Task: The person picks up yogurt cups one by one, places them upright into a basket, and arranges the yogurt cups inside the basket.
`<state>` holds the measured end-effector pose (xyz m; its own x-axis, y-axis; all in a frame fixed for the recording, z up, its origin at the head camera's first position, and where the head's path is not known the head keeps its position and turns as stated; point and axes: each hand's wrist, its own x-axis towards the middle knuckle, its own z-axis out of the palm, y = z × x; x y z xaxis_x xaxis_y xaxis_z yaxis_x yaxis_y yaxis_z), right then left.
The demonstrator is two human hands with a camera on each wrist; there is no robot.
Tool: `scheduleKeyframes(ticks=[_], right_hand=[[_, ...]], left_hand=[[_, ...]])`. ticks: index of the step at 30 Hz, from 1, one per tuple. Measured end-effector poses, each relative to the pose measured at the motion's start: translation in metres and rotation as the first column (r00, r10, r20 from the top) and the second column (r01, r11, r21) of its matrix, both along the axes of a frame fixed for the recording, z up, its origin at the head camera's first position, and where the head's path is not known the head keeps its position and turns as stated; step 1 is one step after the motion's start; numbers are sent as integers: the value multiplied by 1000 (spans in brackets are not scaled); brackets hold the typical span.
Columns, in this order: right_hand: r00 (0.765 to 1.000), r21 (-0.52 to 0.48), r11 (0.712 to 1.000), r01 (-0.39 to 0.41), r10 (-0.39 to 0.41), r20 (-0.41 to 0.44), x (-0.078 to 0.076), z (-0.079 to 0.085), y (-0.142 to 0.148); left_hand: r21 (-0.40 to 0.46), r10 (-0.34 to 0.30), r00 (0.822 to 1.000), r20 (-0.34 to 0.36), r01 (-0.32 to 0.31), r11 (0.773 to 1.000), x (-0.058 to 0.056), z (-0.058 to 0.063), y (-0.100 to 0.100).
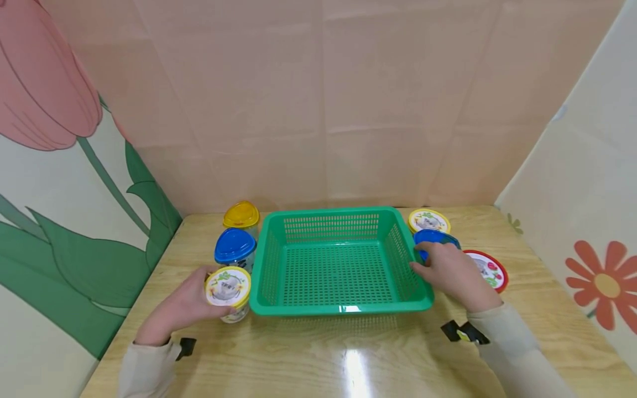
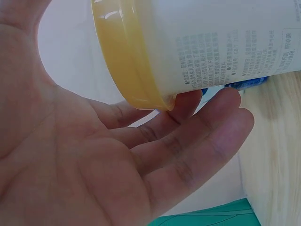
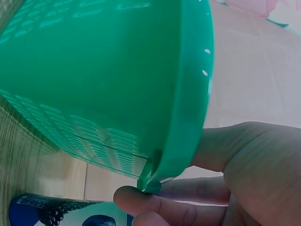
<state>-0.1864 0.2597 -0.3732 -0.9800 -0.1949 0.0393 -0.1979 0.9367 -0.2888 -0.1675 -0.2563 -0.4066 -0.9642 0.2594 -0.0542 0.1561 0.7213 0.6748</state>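
My left hand (image 1: pixel 191 301) holds a plastic tub (image 1: pixel 229 287) with a yellow-edged printed lid, left of a green basket (image 1: pixel 340 308). Up close in the left wrist view, the fingers (image 2: pixel 188 160) curve along the tub's printed side (image 2: pixel 211 52), the palm apart from its yellow rim. My right hand (image 1: pixel 450 273) is at the basket's right rim, over a blue-lidded tub (image 1: pixel 438 236). Its thumb and forefinger are spread apart. From the right wrist, the thumb passes behind the basket rim (image 3: pixel 190 94), and loosely bent fingers (image 3: pixel 141 200) hang beside the tub (image 3: pixel 70 212).
Behind the left tub stand a blue-lidded tub (image 1: pixel 235 246) and a yellow-lidded tub (image 1: pixel 241 214). On the right are a yellow-edged lid (image 1: pixel 429 220) and a red-edged lid (image 1: pixel 490 271). A wooden table (image 1: pixel 298 359) carries everything, with fabric-covered walls (image 1: pixel 318 110) around it.
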Motion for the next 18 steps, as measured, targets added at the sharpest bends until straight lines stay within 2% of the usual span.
scheduleKeyframes(ticks=[7,11,14,18], right_hand=[[1000,-2,1000,0,0,12,-1,-1,0],[1000,-1,1000,0,0,7,-1,-1,0],[1000,0,1000,2,-2,4,-1,-2,0],[1000,-3,1000,5,-5,14,-1,-2,-1]], left_hand=[[-15,3,999,-42,-3,1000,7,10,-2],[-38,27,997,-73,-30,999,11,16,-2],[-47,46,994,-96,-51,998,12,19,-3],[-40,42,991,-125,-47,998,12,23,-5]])
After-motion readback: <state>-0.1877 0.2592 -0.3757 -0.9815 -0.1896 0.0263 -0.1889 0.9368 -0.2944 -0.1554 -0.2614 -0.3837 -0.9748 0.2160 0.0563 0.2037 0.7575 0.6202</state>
